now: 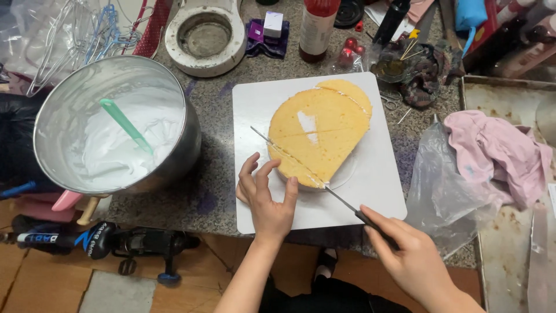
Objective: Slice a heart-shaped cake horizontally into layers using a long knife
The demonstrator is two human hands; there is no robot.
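Our right hand (414, 258) gripped the black handle of a long knife (301, 171), its blade laid across the yellow sponge cake (324, 130) on the white board (376, 191). Our left hand (267, 194), fingers spread and holding nothing, steadied the cake's near edge. A steel bowl of white cream (116, 133) stood left on the worktop (214, 191).

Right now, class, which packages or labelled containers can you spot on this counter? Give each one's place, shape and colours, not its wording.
Bottle: top centre, behind the white board; tall cylinder, dark red with a white label.
Small box: left of that bottle, on purple cloth; white and purple cube.
Dark bottle: top, right of centre; slim, black, leaning.
Plastic bag: right of the board; clear, crumpled, unlabelled.
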